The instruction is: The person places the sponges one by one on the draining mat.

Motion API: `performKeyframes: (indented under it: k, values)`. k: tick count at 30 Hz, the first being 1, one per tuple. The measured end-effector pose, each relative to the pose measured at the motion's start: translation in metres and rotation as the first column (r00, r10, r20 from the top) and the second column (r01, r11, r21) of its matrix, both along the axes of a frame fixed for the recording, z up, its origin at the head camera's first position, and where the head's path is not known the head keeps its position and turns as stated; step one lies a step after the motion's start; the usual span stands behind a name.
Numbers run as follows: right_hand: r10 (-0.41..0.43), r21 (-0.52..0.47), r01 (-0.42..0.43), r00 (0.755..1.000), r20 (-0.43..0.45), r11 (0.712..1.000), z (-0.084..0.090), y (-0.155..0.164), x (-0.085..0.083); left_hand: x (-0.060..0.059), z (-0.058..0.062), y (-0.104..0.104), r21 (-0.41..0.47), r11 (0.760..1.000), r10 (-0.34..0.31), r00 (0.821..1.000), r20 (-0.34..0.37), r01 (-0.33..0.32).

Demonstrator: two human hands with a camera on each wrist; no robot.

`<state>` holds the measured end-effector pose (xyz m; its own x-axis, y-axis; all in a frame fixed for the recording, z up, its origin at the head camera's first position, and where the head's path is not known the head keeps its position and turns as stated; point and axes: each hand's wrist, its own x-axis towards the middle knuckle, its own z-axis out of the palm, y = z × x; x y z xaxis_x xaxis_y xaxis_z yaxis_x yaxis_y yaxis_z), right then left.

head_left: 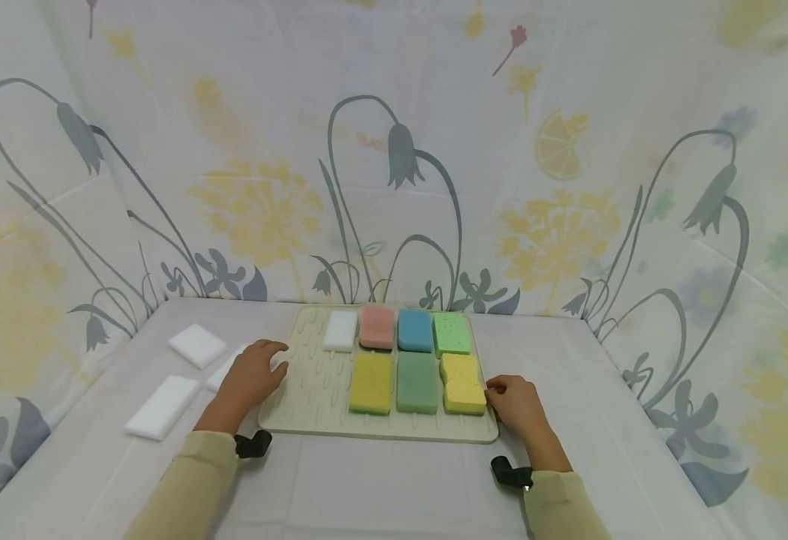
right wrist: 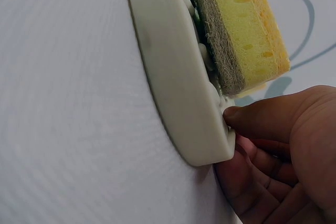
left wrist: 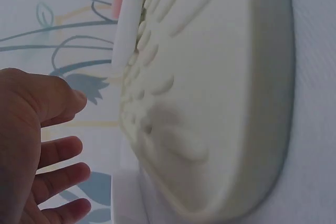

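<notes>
Cream ribbed mat (head_left: pixel 306 390), rounded corners, seven coloured sponges (head_left: pixel 407 352) on top.

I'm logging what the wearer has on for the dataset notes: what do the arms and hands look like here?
Both hands, left hand and right hand, are bare, with no gloves. Each arm wears a long beige sleeve, and a small black device sits at each wrist.

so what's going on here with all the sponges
A person sits at a white table with a ridged cream mat holding seven sponges in two rows. The right hand pinches the mat's near right corner, beside the yellow sponge. The left hand hovers, fingers relaxed, at the mat's left edge.
</notes>
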<state>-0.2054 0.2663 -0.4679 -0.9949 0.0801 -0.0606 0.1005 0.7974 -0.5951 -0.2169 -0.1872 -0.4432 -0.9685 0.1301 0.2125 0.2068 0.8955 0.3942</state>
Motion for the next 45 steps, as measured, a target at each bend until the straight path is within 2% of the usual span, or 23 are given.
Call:
performKeyframes:
  k: [10, 25, 35, 45]
  values:
    - [-0.006, 0.003, 0.006, 1.0, 0.01, 1.0, 0.0, 0.0, 0.0, 0.014, 0.005, -0.026, -0.044, 0.999, 0.021, 1.0, 0.0, -0.021]
    - [-0.008, -0.001, 0.008, 1.0, -0.004, 1.0, -0.002, 0.001, 0.002, 0.022, -0.001, -0.061, -0.051, 0.996, -0.07, 0.997, 0.027, 0.071]
    - [0.0, 0.0, 0.0, 1.0, -0.024, 1.0, -0.003, 0.0, 0.002, 0.02, -0.009, -0.073, -0.075, 0.991, -0.107, 0.993, 0.041, 0.11]
    - [-0.004, -0.012, 0.003, 1.0, -0.022, 1.0, -0.001, -0.001, 0.0, 0.022, -0.007, -0.072, -0.081, 0.991, -0.105, 0.992, 0.077, 0.111]
